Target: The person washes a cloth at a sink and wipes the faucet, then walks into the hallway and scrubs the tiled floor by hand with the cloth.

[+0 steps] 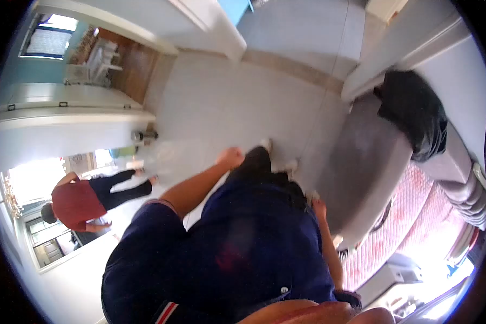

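Observation:
My left hand (231, 157) hangs beside my dark trousers (254, 164), its fingers curled closed, and nothing shows sticking out of it. On the other side of my dark blue shirt (248, 243), my right hand (318, 208) is low beside my hip, near the grey sofa. Its fingers are closed around something small and pale at the fingertips, too blurred to name. My light shoes (266, 144) show on the grey floor (227, 102) beyond the trousers.
A grey sofa (356, 162) with a dark cloth (416, 110) on it stands at the right, beside a pink striped cover (386, 237). A person in a red shirt (78, 205) stands at the left. A doorway (137, 73) opens at the upper left.

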Motion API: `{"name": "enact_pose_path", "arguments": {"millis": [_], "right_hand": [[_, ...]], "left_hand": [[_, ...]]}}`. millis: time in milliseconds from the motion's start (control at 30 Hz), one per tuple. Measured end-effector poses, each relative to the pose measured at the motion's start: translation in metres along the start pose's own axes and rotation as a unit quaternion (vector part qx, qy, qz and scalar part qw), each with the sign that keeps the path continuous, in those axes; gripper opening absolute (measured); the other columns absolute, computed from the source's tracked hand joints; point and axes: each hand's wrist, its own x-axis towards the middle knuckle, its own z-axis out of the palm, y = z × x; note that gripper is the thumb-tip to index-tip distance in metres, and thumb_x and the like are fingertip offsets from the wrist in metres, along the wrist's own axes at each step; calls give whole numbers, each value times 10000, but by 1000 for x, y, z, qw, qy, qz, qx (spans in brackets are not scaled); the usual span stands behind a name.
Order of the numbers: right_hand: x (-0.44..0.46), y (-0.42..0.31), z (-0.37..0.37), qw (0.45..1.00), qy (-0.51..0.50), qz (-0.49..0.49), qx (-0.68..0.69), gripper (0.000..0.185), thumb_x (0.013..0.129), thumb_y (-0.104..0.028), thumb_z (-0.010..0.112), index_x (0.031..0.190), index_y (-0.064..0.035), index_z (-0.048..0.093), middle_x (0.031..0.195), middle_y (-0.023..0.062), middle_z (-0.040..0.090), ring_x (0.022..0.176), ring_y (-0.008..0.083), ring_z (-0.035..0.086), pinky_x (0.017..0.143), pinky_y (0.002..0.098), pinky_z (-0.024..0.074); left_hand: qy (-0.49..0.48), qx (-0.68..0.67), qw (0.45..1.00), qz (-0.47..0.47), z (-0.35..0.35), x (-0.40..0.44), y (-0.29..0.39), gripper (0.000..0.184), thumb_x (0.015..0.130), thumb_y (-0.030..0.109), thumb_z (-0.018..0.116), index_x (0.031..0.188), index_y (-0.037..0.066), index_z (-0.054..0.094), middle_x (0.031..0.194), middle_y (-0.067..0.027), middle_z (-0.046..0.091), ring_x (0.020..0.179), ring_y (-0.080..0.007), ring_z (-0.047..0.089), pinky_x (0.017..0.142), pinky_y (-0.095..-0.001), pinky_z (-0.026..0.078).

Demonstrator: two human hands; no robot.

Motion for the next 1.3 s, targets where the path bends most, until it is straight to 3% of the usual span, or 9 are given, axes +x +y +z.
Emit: {"name": "enact_pose_path", "arguments": {"millis": [67,333,500,600,767,933,1033,1233,1300], "right_hand": [[-9,-28,-19,985,-71,-84,-133,548,939,-483,460,1168,-10,615,1068,244,667,979,473,617,869,527,479],[-14,-117,-40,986,-44,163,4,460,891,-427,550,1046,-11,672,1008,211,691,944,354,662,790,437,493],[13,-67,30,991,45,109,62,402,902,-401,562,982,-23,673,904,109,674,819,228,628,718,393,488],[52,-160,-30,936,-28,304,175,404,925,-387,546,961,1,651,859,94,641,790,206,596,718,376,472],[209,-175,-41,958,46,222,174,383,954,-326,566,1130,10,616,971,119,655,871,249,617,801,367,475],[399,-133,2,978,90,141,129,556,947,-343,558,1414,-54,471,1323,180,582,1180,338,584,995,408,431],[489,-72,48,974,225,30,-18,438,933,-280,566,1301,-43,558,1187,213,638,1065,398,618,938,465,480],[592,76,106,949,231,205,-62,492,956,-353,522,1366,-79,518,1337,206,549,1167,387,571,978,496,443],[651,179,153,926,130,161,-316,516,938,-372,533,1356,-71,531,1331,211,552,1167,403,567,987,506,436]], "left_hand": [[24,49,995,87,-1,-7,36,284,843,365,576,844,102,683,901,-163,692,876,-378,659,733,-511,516],[-293,311,866,260,13,13,80,464,857,470,641,1002,36,724,1002,-167,710,971,-363,670,778,-471,540],[-382,333,815,281,0,41,27,292,818,270,626,949,34,735,990,-187,706,932,-362,677,766,-467,538],[-555,316,730,245,-46,58,13,244,745,139,576,899,33,732,903,-206,701,860,-368,672,718,-479,514],[-550,148,796,204,-87,101,-6,269,879,306,637,913,47,701,775,-135,671,718,-293,648,657,-418,482],[-329,158,920,142,-14,207,-2,217,864,250,589,796,63,677,784,-154,657,784,-369,635,690,-467,495],[-291,132,933,162,40,286,10,232,906,250,598,829,38,654,709,-144,627,662,-312,632,630,-439,480],[-304,184,916,187,118,411,23,230,906,250,599,822,38,630,716,-165,619,677,-347,619,628,-454,471],[-299,190,914,200,136,439,19,220,901,263,608,830,57,640,690,-169,614,658,-374,611,627,-466,474]]}}
